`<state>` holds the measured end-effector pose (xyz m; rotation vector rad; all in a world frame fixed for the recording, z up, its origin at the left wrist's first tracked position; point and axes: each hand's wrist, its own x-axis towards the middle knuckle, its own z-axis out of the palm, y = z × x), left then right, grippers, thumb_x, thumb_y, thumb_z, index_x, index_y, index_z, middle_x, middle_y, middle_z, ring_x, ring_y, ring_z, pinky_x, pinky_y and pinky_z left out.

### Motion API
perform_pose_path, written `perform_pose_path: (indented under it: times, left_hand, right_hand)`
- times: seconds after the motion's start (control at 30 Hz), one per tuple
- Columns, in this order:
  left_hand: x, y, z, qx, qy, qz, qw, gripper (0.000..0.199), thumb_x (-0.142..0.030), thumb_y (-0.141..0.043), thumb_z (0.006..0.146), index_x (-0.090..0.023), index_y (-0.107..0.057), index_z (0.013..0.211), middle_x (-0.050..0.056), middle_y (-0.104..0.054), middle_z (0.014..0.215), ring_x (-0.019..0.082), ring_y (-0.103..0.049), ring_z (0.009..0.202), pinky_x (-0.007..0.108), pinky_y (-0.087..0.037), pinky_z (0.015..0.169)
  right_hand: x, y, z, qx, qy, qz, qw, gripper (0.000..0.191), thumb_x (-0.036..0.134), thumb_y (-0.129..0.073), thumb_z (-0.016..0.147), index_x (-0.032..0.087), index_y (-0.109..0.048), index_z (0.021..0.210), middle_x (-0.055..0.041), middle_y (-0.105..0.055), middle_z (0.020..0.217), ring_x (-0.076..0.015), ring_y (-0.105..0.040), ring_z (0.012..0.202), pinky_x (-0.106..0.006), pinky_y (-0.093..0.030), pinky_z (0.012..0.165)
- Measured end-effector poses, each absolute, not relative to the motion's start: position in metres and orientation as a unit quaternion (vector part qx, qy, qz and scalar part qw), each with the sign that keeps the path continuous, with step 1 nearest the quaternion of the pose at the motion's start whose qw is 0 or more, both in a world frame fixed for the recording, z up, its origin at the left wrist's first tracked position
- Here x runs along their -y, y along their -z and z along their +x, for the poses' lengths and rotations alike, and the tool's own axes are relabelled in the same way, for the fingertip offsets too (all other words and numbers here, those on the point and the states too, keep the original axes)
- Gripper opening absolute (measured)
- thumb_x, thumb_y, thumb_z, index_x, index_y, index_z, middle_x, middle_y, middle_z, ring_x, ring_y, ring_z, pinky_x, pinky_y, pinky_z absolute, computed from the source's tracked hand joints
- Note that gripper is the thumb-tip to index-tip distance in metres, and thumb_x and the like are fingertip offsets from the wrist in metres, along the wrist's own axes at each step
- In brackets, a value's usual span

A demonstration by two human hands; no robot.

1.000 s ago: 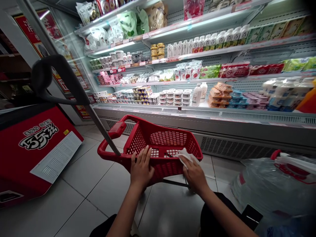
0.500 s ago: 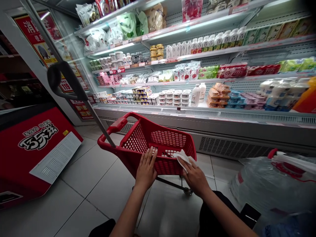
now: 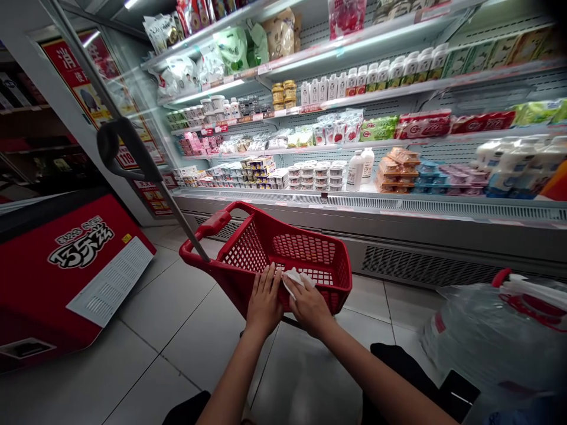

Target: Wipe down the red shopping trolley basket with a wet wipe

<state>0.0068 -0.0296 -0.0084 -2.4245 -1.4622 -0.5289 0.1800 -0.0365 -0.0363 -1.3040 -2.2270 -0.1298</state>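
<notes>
- Shopping cart, red plastic, pole rising at its handle end; stands on tiled floor before a refrigerated display case.
- Left hand: open, fingers extended over the cart's near rim, palm down; grasps nothing visible.
- Right hand: just beside the left, fingers partly bent, holding a white cloth against the same rim.
- Plastic-wrapped jug, right side, apart from cart.
</notes>
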Motion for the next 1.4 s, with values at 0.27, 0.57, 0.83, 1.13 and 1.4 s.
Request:
perform_pose_path:
  times: [0.27,0.57,0.83,1.13,1.4]
  left_hand:
    - [0.023,0.001,-0.003,0.505,0.187,-0.834,0.117,0.093,-0.013,-0.058,0.077,-0.020,-0.024,0.163,0.008,-0.017,0.173,0.028,-0.015,0.160,0.051,-0.016,0.131]
    - [0.010,0.009,0.005,0.563,0.190,-0.800,0.085,0.075,-0.028,-0.053,0.090,-0.012,-0.031,0.160,0.014,-0.023,0.171,0.030,-0.019,0.159,0.052,-0.019,0.130]
    - [0.015,0.024,0.010,0.536,0.204,-0.818,0.048,0.063,-0.017,-0.035,0.098,-0.021,-0.032,0.161,0.007,-0.030,0.169,0.023,-0.021,0.158,0.051,-0.027,0.127]
    - [0.014,0.035,0.017,0.595,0.227,-0.766,0.092,0.064,-0.031,-0.036,0.102,-0.012,-0.026,0.162,0.016,-0.029,0.168,0.027,-0.023,0.158,0.058,-0.016,0.129]
    - [0.021,0.029,0.011,0.597,0.196,-0.774,0.075,0.058,-0.027,-0.025,0.105,-0.014,-0.028,0.162,0.013,-0.026,0.170,0.023,-0.021,0.158,0.056,-0.017,0.129]
  right_hand:
    - [0.070,0.059,0.271,0.777,0.042,-0.566,0.272,0.057,0.022,-0.031,0.104,0.027,-0.035,0.162,-0.0037,-0.056,0.153,-0.0277,-0.047,0.143,-0.048,-0.049,0.110]
    - [0.083,0.056,0.237,0.796,0.051,-0.554,0.240,0.061,0.021,-0.037,0.101,0.018,-0.032,0.162,-0.0038,-0.048,0.159,-0.0302,-0.041,0.147,-0.046,-0.048,0.113]
    - [0.063,0.031,0.180,0.837,0.046,-0.489,0.241,0.074,0.014,-0.046,0.093,0.017,-0.024,0.164,-0.0040,-0.035,0.166,-0.0278,-0.034,0.152,-0.044,-0.039,0.122]
    - [0.138,0.055,0.237,0.851,0.042,-0.468,0.235,0.091,0.007,-0.045,0.085,0.021,-0.008,0.167,-0.0006,-0.036,0.165,-0.0267,-0.033,0.153,-0.046,-0.042,0.122]
    - [0.088,0.034,0.179,0.867,0.029,-0.430,0.248,0.084,0.007,-0.043,0.089,0.013,-0.010,0.166,-0.0105,-0.028,0.168,-0.0249,-0.033,0.153,-0.046,-0.038,0.123]
